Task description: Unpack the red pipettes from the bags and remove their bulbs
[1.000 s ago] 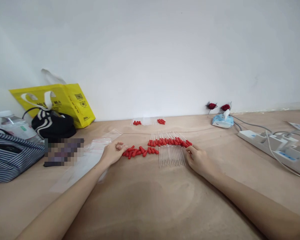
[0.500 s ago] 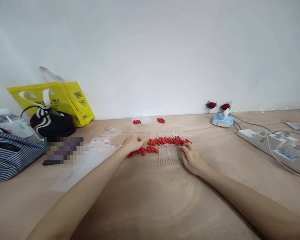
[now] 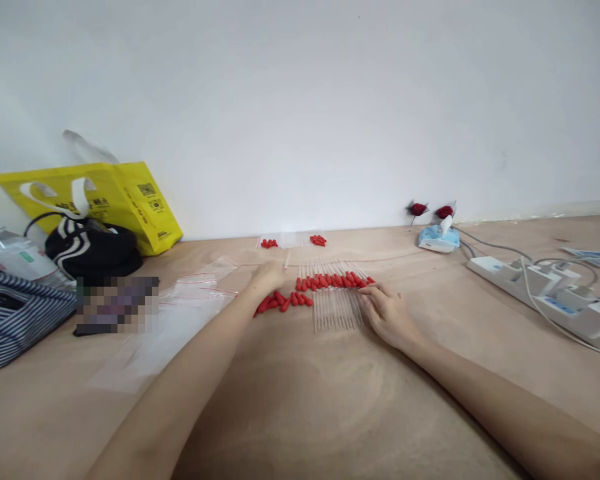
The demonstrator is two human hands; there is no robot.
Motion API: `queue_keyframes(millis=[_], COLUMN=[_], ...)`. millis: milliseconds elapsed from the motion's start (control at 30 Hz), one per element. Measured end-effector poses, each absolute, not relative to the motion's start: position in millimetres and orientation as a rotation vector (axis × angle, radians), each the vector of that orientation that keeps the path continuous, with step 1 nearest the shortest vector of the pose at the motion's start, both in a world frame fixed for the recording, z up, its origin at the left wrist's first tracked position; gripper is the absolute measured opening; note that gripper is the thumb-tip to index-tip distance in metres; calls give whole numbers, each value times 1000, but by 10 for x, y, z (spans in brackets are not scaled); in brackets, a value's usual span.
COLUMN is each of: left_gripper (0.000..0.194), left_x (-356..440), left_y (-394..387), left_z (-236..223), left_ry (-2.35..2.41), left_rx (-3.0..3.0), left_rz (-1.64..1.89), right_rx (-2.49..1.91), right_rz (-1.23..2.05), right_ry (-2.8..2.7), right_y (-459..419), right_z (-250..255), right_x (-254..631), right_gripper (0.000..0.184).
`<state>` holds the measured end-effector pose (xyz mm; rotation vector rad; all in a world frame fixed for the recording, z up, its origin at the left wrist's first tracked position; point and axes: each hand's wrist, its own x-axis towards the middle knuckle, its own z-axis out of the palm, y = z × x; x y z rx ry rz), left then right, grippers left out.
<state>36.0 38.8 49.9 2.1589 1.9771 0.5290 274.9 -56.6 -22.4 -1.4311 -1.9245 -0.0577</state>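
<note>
A row of glass droppers [image 3: 336,313] with red rubber bulbs [image 3: 330,281] lies on the wooden table. At the row's right end rests my right hand [image 3: 387,313], fingers bent and closed at the last dropper's bulb. My left hand [image 3: 269,277] is left of the row, behind a loose pile of red rubber bulbs [image 3: 280,301]. Its fingers look drawn together, partly hidden and blurred. A slim pale shape sticks up at its fingertips, too small to name.
Clear zip bags [image 3: 180,320] lie on the left, near a pixelated dark object [image 3: 115,307]. Further left are a striped pouch [image 3: 25,317], a bottle [image 3: 17,253] and a yellow bag [image 3: 150,200]. A power strip [image 3: 535,283] and tissue pack [image 3: 437,239] are on the right.
My left hand has shifted slightly away from me and left, uncovering more of the loose bulbs. My right hand stays at the row's end. The whole view has turned slightly.
</note>
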Motion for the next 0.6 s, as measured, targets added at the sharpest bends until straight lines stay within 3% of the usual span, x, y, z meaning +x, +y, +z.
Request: queue_keyframes(millis=[167,400,600], left_gripper=[17,18,18], left_x=[153,44,38], left_y=[-195,-686,-639], left_z=[492,133,56], left_ry=[1918,1305,1166], left_rx=[2393,2904,2894], left_rz=[601,789,920], right_rx=[-1233,-909,-881], right_rz=[-222,-429,-398], right_ry=[-1838,-2209,-2222], right_y=[-605,-636,-579], right_z=[-84,51,-116], right_x=[2667,2252,2077], right_gripper=[21,36,16])
